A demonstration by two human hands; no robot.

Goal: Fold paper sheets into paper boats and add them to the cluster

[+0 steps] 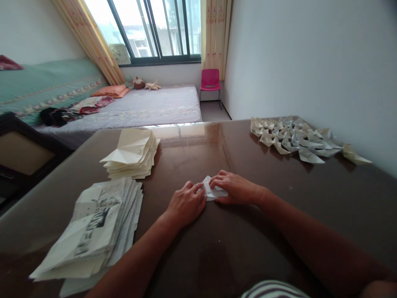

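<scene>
A small piece of folded white paper [212,193] lies on the brown glossy table [242,240], with a pointed top facing away from me. My left hand [188,201] is at its left side, fingers bent and pressed onto its edge. From the right, my right hand [233,187] holds the other side, its fingertips bent over the paper's top. The fingers of both hands cover parts of the paper, so the full shape of the fold is hidden.
To the left are a stack of printed paper sheets [93,236] and a stack of cream sheets [133,153], all creased. Several folded paper boats [291,136] stand at the far right near the wall. Beyond the table are a bed [167,103] and a pink chair [210,79].
</scene>
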